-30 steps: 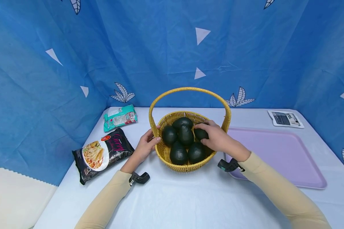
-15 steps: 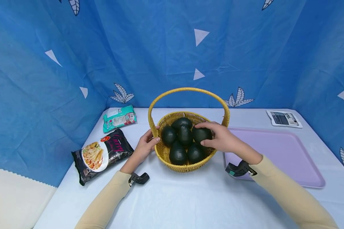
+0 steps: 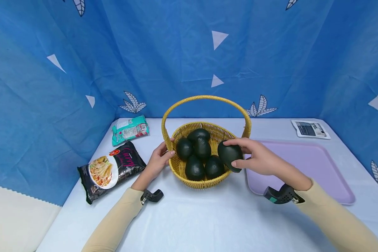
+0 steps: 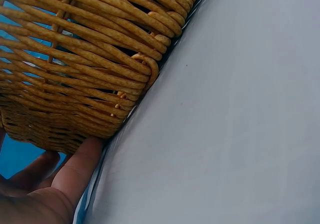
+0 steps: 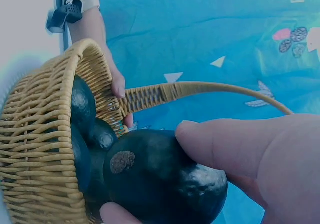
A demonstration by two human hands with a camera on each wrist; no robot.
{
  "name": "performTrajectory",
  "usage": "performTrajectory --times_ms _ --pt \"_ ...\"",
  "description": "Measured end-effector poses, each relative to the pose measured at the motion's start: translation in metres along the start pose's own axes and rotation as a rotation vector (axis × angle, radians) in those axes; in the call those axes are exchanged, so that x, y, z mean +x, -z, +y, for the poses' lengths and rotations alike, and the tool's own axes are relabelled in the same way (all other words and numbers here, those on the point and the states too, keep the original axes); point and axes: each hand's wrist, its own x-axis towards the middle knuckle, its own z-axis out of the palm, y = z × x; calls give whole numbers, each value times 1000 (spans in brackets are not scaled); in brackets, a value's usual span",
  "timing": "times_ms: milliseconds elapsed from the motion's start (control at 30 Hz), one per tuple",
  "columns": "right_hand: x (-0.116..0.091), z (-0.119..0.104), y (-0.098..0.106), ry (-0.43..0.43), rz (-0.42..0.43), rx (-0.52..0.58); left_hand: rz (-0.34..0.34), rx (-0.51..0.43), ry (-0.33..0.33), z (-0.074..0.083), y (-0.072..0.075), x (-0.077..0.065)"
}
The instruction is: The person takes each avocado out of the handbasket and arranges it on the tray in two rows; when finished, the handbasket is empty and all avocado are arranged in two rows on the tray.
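A yellow wicker basket [image 3: 202, 184] with a tall hoop handle stands mid-table, with several dark green avocados [image 3: 202, 148] inside. My left hand [image 3: 160, 159] holds its left side where the handle meets the rim, thumb over the rim. The left wrist view shows fingers [image 4: 79, 171] against the woven wall. With thumb and fingers, my right hand [image 3: 259, 159] grips one avocado [image 3: 230, 155] at the basket's right rim. Close up in the right wrist view, the held avocado [image 5: 155, 179] shows a brown stem scar, and part of the other avocados is hidden behind it.
To the right lies a lilac tray [image 3: 299, 168], with a white-and-black packet [image 3: 310, 129] behind it. A black noodle bag [image 3: 111, 169] and a teal packet [image 3: 130, 130] lie on the left. A blue curtain [image 3: 182, 52] hangs along the back.
My right hand has lifted one avocado from among the others and drawn it right and toward me, to the basket's right rim. The left hand has stayed on the basket.
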Motion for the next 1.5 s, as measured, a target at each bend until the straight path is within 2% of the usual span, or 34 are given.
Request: performTrajectory --times_ms 367,633,900,1167,1267,1500 --pt "-39 4 9 3 35 -6 -2 -3 3 0 0 1" --pt "-50 19 14 -30 68 -18 4 7 2 -2 2 0" --pt "-50 43 19 -72 89 10 13 -8 2 -1 1 0" --pt "-47 54 27 -101 124 -12 2 10 6 -1 1 -1" --pt "-42 59 29 -136 128 -12 6 10 1 -1 1 0" --pt "-25 82 35 -281 125 14 7 9 3 -2 0 0"
